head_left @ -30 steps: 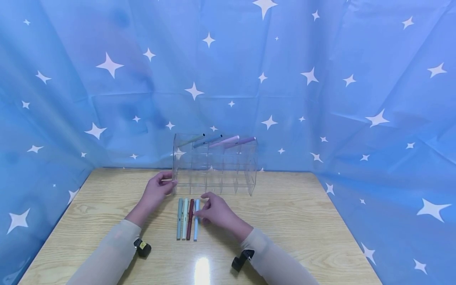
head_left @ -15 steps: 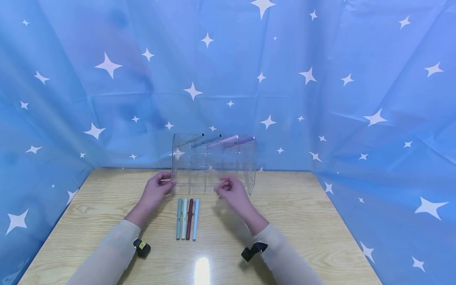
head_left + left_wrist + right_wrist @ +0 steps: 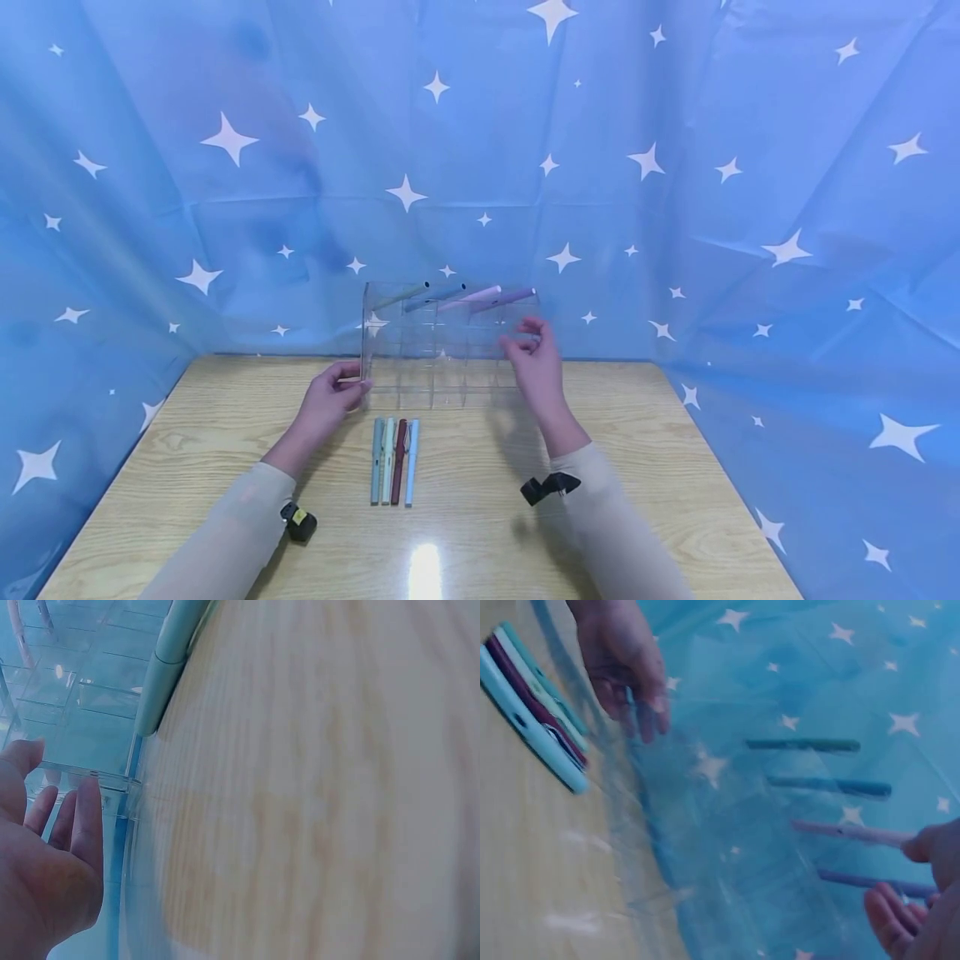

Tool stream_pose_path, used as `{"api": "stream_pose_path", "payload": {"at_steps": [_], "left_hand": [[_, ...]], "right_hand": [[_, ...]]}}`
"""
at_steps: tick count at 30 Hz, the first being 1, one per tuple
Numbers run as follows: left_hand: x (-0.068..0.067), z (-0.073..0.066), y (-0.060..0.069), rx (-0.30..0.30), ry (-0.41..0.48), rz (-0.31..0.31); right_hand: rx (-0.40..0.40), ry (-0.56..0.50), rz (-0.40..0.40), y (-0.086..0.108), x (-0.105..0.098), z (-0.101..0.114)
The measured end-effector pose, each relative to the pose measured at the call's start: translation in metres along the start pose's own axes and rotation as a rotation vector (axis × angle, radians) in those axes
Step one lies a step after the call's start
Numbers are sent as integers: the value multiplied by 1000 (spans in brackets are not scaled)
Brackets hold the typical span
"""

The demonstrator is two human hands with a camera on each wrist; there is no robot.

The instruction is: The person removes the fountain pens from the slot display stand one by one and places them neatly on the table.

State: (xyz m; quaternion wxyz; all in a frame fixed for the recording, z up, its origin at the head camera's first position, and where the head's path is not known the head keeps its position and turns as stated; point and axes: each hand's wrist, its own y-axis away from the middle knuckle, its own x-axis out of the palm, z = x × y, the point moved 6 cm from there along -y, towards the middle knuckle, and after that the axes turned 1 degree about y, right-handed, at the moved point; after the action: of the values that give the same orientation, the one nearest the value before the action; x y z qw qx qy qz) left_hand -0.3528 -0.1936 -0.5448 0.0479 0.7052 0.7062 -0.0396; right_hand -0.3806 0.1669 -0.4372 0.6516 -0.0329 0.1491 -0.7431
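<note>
A clear acrylic pen rack [image 3: 416, 387] with compartments stands at the back of the table. My left hand [image 3: 330, 396] holds its left side panel between thumb and fingers; in the left wrist view those fingers [image 3: 88, 814] lie along the clear edge. My right hand [image 3: 538, 358] is raised by the rack's right end, fingers loosely bent and nothing seen in them. Along the rack's top lean a green pen [image 3: 405, 293], a blue pen [image 3: 441, 295], a pink pen [image 3: 472, 297] and a purple pen [image 3: 506, 298], the last two nearest the right hand.
On the wooden table [image 3: 637, 500], in front of the rack, lie a grey-blue pen [image 3: 377, 467], a pale mint pen [image 3: 387, 467], a dark red pen [image 3: 399, 467] and a light blue pen [image 3: 412, 467], side by side. A blue star-patterned curtain [image 3: 480, 167] hangs close behind the rack.
My right hand has left the light blue pen on the table and moved up and right to the rack's right end. The left hand stays on the rack; the pens have not moved.
</note>
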Motion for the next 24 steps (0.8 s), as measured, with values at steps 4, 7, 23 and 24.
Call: {"api": "stream_pose_path", "payload": {"at_steps": [4, 7, 23, 24], "left_hand": [[0, 0, 0, 7, -13, -8], [-1, 1, 0, 10, -22, -8], [0, 1, -1, -11, 0, -9], [0, 2, -2, -17, 4, -8]], "right_hand": [[-27, -67, -79, -15, -9, 5], [-47, -84, -93, -24, -11, 9], [1, -155, 2, -58, 9, 11], [2, -159, 9, -59, 10, 11]]}}
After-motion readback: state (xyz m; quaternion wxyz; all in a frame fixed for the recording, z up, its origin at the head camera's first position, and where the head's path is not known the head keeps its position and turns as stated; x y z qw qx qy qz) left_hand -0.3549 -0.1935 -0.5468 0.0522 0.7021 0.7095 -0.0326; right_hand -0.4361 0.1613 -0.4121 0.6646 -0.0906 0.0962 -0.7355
